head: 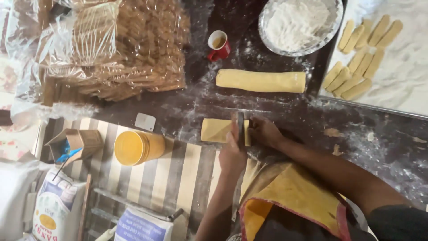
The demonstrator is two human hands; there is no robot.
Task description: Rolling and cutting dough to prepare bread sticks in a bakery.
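So this looks like the cutting stage: a short yellow dough slab point(218, 130) lies flat on the floury dark desk point(312, 120), right at its near edge, and a dark flat blade point(240, 127) stands on it near its right end, roughly upright. My read is it's portioning the slab into sticks like the ones already lined up on the white tray point(401, 76) at the top right, where a dozen or so dough sticks point(359, 58) lie in two loose rows

The left hand point(232, 156) is closed around the lower part of the blade, fingers wrapped tight, so it's gripping and not spread. The right hand point(263, 131) sits just to the right of the blade, fingers curled and touching the end of the slab or the blade's side; can't tell which, the blade hides the contact

For the next cut I'd guess the blade has to go straight down and then shift left along the slab by one stick's worth, keeping the pieces even. Fingers on the right side are close to the edge, so that's the thing to watch

Other stuff around: a longer dough log point(261, 81) lies further back on the desk, well apart from the slab, a foil bowl of flour point(299, 24) behind it, a small red cup point(218, 44), and a yellow tub point(136, 147) on its side on the striped cloth
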